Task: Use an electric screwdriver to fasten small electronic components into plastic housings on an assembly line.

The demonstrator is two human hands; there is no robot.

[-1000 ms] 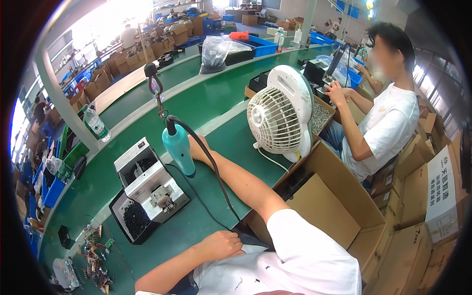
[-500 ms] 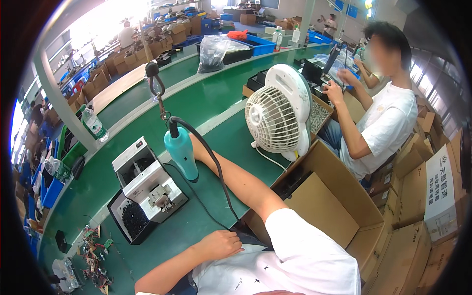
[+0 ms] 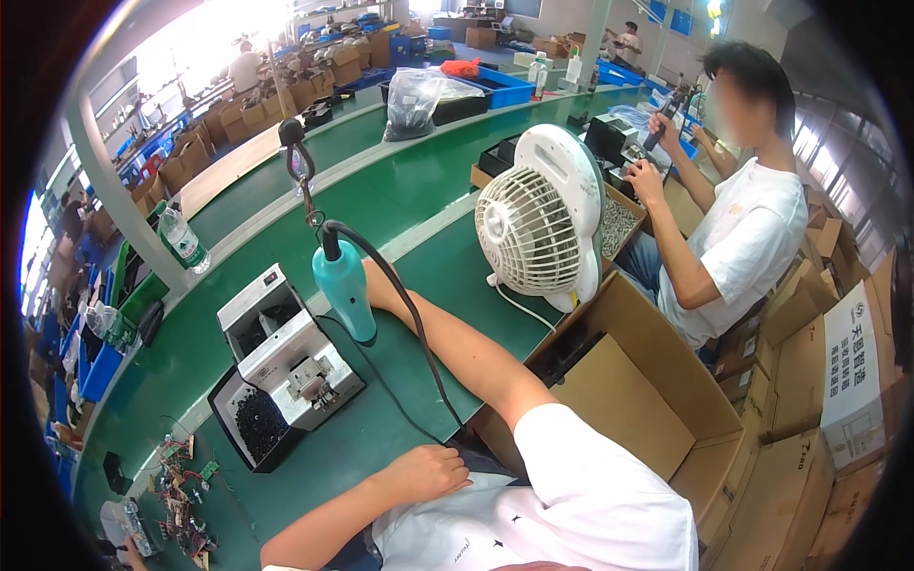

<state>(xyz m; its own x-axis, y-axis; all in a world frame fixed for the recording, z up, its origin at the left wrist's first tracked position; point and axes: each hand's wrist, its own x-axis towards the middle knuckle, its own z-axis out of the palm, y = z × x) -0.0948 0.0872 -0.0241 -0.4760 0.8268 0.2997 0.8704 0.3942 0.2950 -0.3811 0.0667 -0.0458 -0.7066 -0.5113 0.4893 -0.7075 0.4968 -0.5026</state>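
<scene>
A teal electric screwdriver (image 3: 344, 290) with a thick black cord hangs from a hook and coil over the green bench. My right hand (image 3: 380, 285) is just behind its body, so most of its fingers are hidden and I cannot tell if they grip it. My left hand (image 3: 430, 474) rests at the bench's near edge against the white shirt, fingers curled under; anything inside them is hidden. Between the two hands and to the left stands a silver screw feeder (image 3: 300, 376), with a tray of small black screws (image 3: 259, 425) at its side.
A white fan (image 3: 538, 219) stands right of the screwdriver, beside an open cardboard box (image 3: 628, 400). Circuit boards with wires (image 3: 181, 495) lie at lower left, near another person's hand (image 3: 133, 554). A co-worker (image 3: 738, 219) sits at right. A water bottle (image 3: 184, 238) stands left.
The screwdriver and my right hand have shifted slightly left and up. The co-worker at right now holds a dark tool upright. Another person's hand has appeared at lower left. My left hand stays put.
</scene>
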